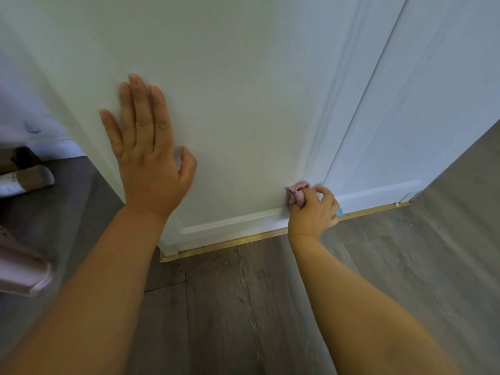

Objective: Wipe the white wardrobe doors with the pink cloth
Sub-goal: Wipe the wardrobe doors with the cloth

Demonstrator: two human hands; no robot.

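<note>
The left hand (147, 147) lies flat against the left wardrobe door (230, 90), fingers straight and spread, pointing up, with the thumb out to the right; palm and fingers press on the white panel about midway up the visible part of the door. The right hand (313, 209) is lower and to the right, down near the bottom corner of the same door, with its fingers curled tightly round a bunched pink cloth (297, 192). The cloth pokes out above and left of the knuckles and touches the door just beside the raised moulding along the door's right edge, a little above the horizontal moulding at the bottom. To the right stands the second wardrobe door (405, 125), also white, with the narrow seam between the two doors running up from just behind the right hand. A brass-coloured strip (243, 240) runs along the foot of the doors where they meet the grey wood-look floor (270, 307). At the far left edge some blurred things lie on the floor, among them a cardboard tube (29, 178); what the rest are cannot be told.
</note>
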